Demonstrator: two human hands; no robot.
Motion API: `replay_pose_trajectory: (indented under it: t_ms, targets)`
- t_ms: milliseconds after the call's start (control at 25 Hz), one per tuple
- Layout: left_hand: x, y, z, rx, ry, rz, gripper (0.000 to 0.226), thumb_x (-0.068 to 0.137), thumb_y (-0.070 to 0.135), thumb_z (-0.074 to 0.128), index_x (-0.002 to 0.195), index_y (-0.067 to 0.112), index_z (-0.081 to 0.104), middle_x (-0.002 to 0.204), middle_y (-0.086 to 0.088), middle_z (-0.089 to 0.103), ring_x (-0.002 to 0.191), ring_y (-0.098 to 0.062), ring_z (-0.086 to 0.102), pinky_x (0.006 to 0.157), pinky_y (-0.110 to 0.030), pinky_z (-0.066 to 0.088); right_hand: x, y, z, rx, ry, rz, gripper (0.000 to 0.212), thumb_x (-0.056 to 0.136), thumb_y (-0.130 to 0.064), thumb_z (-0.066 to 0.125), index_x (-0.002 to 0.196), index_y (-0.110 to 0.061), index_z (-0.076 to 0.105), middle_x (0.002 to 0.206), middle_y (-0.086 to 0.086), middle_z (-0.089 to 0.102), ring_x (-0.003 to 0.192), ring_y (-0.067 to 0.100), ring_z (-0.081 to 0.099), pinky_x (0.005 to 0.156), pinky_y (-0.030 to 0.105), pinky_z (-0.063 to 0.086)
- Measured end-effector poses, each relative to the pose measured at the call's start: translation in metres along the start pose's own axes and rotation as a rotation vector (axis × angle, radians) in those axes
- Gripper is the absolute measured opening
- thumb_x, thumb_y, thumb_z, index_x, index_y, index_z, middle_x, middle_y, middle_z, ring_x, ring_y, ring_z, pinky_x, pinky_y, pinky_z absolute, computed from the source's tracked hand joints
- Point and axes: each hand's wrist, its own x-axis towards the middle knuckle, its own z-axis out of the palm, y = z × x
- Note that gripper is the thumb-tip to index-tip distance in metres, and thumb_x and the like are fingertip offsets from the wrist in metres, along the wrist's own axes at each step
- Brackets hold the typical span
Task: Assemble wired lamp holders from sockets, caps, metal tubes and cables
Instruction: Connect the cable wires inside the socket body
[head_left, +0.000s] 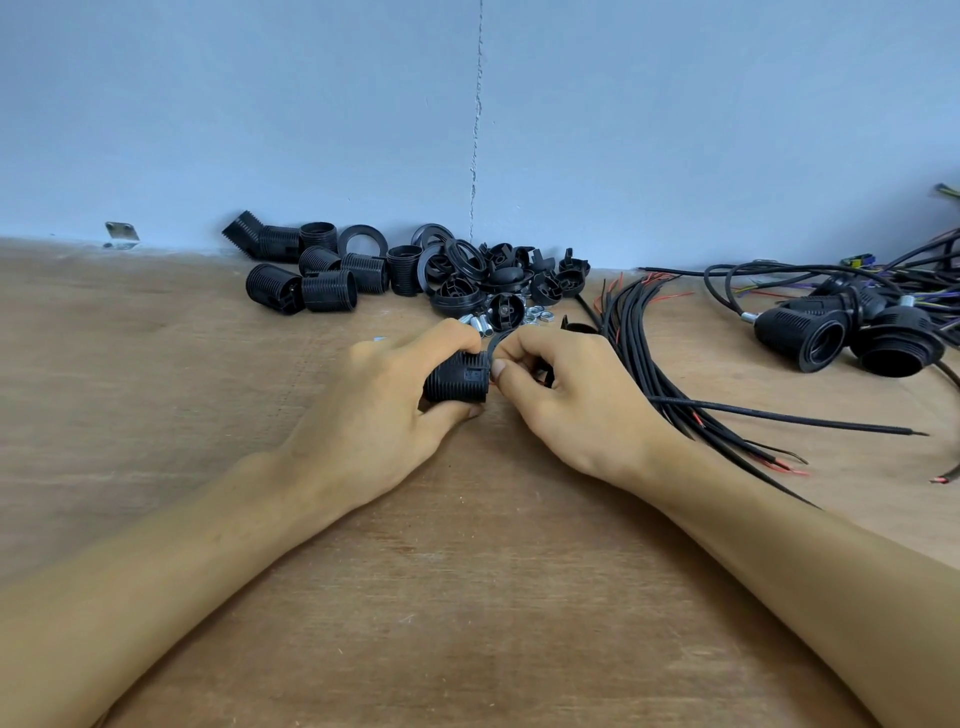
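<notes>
Threaded socket shell (457, 376), black plastic, lies on its side just above the table (467, 597) at frame centre. Its body has fine ribs running round it and a small moulded tab on the side facing the camera. Left hand (374, 410) grips it, fingers curled over the top and thumb underneath. Right hand (566, 395) meets the shell's right end, thumb and forefinger pinched on a thin black ring (497, 340), only an arc of which shows above the fingertips; the rest is hidden. Clock directions are taken from the shell. At 12 o'clock, close: short metal tubes (480, 323) and loose nuts (537, 314). Just behind them is a heap of black caps and rings (483, 275). At 11 o'clock a cluster of spare threaded shells (322, 275) lies against the wall. At 3 o'clock a bundle of black cables (639, 338) has red cores showing at the stripped ends. Farther out, at 2 to 3 o'clock, are wired lamp holders (841, 332) with trailing leads. The table is bare brown plywood, scuffed, with visible grain. It butts against a pale blue wall (260, 104) with a vertical crack (475, 130) at 12 o'clock. A small metal bracket (122, 235) sits at the wall's foot, 10 o'clock.
</notes>
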Motion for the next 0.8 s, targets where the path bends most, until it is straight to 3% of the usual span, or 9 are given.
replay_pose_trajectory:
  t_ms: [320,520,600,680,800]
  targets:
    - [-0.001,0.006,-0.003,0.011,-0.016,-0.013,0.036,0.079,0.02,0.087,0.11,0.022,0.068,0.085,0.004,0.071,0.068,-0.021,0.065,0.071,-0.032,0.046,0.001,-0.002,-0.001,0.006,-0.033,0.057,0.03,0.096,-0.024,0.059,0.068,-0.033,0.051,0.061,-0.014,0.053,0.066,0.008,0.05,0.067,0.028,0.038]
    - [-0.001,0.003,-0.001,0.018,-0.024,-0.024,0.039,0.08,0.027,0.085,0.111,0.031,0.062,0.088,0.008,0.069,0.073,-0.017,0.064,0.072,-0.03,0.049,0.002,0.001,-0.001,0.011,-0.015,0.078,0.022,0.094,-0.027,0.062,0.073,-0.032,0.061,0.064,-0.016,0.058,0.065,0.003,0.053,0.065,0.02,0.036]
    - [0.001,-0.003,0.001,0.019,-0.016,-0.013,0.04,0.08,0.028,0.083,0.111,0.034,0.059,0.092,0.011,0.066,0.078,-0.011,0.061,0.073,-0.02,0.046,0.002,-0.001,-0.001,0.016,0.008,0.074,0.016,0.094,-0.028,0.062,0.079,-0.031,0.068,0.067,-0.016,0.063,0.068,0.003,0.057,0.067,0.021,0.038]
    - [0.002,-0.008,0.003,0.011,-0.009,-0.012,0.04,0.081,0.027,0.082,0.113,0.036,0.058,0.097,0.014,0.065,0.084,-0.006,0.057,0.074,-0.015,0.044,0.0,-0.003,-0.001,0.019,0.053,0.04,0.013,0.094,-0.029,0.062,0.088,-0.03,0.073,0.076,-0.015,0.068,0.075,0.002,0.06,0.073,0.024,0.044]
    - [0.003,-0.014,0.009,0.004,0.014,-0.027,0.043,0.08,0.029,0.082,0.114,0.037,0.057,0.101,0.014,0.065,0.088,-0.009,0.059,0.077,-0.026,0.049,-0.002,-0.005,-0.007,-0.051,0.108,-0.01,0.018,0.096,-0.039,0.059,0.106,-0.029,0.071,0.094,-0.015,0.069,0.094,0.006,0.063,0.093,0.038,0.048]
